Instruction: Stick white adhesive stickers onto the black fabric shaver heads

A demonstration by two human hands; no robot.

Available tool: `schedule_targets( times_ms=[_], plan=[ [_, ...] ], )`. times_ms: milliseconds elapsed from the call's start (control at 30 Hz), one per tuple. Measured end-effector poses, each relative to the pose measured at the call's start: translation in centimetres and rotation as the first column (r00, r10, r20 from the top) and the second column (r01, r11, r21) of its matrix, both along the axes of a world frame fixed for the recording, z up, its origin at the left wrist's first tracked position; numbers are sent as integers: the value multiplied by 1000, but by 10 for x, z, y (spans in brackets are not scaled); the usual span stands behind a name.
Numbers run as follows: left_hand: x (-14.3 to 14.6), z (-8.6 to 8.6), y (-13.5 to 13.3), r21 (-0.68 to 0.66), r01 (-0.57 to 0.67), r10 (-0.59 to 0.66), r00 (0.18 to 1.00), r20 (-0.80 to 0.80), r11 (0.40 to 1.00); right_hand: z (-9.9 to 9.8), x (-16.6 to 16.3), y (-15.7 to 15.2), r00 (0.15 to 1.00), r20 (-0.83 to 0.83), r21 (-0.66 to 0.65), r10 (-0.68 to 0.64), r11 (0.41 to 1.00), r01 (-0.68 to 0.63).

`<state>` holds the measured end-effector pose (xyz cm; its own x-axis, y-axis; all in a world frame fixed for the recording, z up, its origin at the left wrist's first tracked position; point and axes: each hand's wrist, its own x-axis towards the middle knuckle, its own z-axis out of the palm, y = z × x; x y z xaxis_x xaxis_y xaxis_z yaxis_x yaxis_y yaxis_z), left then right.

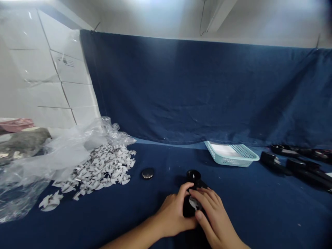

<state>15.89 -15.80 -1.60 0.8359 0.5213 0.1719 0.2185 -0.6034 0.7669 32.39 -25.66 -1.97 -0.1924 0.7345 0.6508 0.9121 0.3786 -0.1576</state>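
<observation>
A black plastic part [193,175] with a round, cup-like end lies on the blue cloth in front of me. My left hand [177,211] curves around its left side, thumb and forefinger gripping it. A small light grey piece [193,203] sits at the black part, between my two hands. Fingers of my right hand [211,211] close over that piece from the right, partly covering it. A round, shiny dark disc [147,173] lies on the cloth to the left, apart from both hands.
A heap of light grey pieces [103,169] spills from a clear plastic bag [75,145] at left. At the back right stands a light blue basket [233,161] with white sheet-like contents. Several black parts [275,164] lie farther right. A blue curtain [181,90] hangs behind.
</observation>
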Motion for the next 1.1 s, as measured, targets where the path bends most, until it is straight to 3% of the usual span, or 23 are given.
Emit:
schedule_targets(
  times_ms=[267,433,567,767,967,1100],
  plan=[
    [-1,-2,-3,-3,-5,5,1000,22,1000,-12,9,-4,995,-96,163,-26,986,41],
    [-1,-5,-1,2,-1,1,1000,27,1000,-13,12,-3,994,106,187,25,981,-44],
    [-2,-6,-2,10,10,-10,1000,30,1000,-2,5,2,967,253,251,24,964,-90],
    [-3,-2,-5,56,-31,32,999,-15,998,12,-1,4,973,221,244,-66,970,10],
    [-3,-1,-6,34,-5,4,999,37,999,-6,12,-4,989,108,192,-105,978,83],
    [-3,-3,-5,44,-15,14,1000,9,999,-21,13,-6,988,142,194,-62,980,33]
  ],
)
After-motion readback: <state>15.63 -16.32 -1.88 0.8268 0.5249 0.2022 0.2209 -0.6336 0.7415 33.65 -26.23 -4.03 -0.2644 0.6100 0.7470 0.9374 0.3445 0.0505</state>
